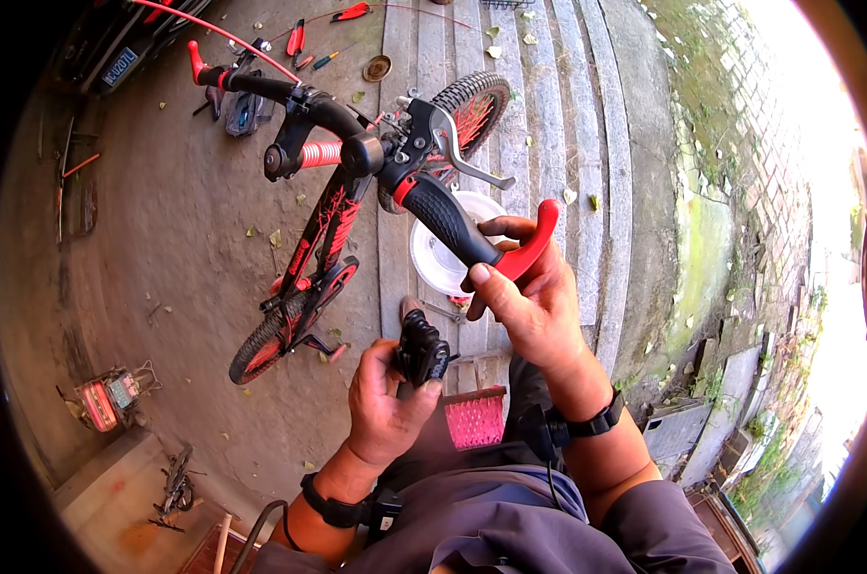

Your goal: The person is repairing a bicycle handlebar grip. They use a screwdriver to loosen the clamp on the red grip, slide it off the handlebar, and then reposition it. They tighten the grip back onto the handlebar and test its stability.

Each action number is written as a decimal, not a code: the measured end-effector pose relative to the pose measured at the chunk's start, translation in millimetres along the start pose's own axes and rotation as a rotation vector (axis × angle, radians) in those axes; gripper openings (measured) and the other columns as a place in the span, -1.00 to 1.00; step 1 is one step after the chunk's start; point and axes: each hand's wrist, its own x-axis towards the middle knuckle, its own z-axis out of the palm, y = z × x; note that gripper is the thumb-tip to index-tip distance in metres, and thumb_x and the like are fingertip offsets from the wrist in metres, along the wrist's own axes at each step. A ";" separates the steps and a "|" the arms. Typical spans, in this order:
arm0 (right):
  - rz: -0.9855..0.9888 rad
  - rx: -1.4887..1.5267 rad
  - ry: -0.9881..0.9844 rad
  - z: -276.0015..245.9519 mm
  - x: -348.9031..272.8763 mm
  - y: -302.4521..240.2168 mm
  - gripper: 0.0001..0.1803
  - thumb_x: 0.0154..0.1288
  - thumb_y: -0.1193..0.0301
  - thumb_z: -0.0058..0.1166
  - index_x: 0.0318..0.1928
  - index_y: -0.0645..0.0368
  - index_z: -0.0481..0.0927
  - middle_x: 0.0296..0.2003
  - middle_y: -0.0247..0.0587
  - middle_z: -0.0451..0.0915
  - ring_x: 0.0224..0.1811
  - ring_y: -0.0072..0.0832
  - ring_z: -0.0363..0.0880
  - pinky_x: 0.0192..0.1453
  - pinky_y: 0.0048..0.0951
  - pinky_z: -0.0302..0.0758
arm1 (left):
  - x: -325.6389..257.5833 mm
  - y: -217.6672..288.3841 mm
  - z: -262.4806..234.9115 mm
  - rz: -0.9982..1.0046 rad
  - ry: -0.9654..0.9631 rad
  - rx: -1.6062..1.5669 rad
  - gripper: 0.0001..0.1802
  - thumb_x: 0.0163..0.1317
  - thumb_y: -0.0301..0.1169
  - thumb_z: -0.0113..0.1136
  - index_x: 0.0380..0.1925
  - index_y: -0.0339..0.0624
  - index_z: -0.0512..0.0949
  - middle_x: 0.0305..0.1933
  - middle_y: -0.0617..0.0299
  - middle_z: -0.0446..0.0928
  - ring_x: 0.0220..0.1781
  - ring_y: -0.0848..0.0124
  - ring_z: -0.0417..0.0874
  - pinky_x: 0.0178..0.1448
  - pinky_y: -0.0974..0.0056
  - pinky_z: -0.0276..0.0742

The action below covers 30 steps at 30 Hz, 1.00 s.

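A black and red bicycle (333,225) stands before me, its handlebar reaching toward my right side. My right hand (534,306) is closed around the outer end of the black handlebar grip (446,222), where a curved red bar end (540,239) sticks up past the fingers. Inboard of the grip sits a brake lever (476,170) of grey metal. Below the grip, my left hand (385,407) is closed on a small black ribbed part (422,346), held apart from the bicycle; its exact kind cannot be made out.
Under the handlebar a white basin (438,256) rests on the paving. A pink woven seat or basket (474,419) is between my legs. Red-handled tools (296,38) lie at the far side. A dark car (132,43) is at the far left, a red machine (103,402) at the left.
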 end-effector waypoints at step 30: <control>0.013 0.020 -0.548 -58.4 40.3 -28.8 -0.53 0.47 0.29 0.14 0.25 0.32 0.53 0.22 -0.08 0.58 0.30 -0.31 0.50 0.43 -0.21 0.35 | 82.0 38.9 -1.4 0.642 -0.144 0.548 -0.39 -0.04 -0.28 0.52 0.00 -0.25 0.48 -0.09 0.05 0.52 -0.27 0.04 0.67 -0.28 0.09 0.62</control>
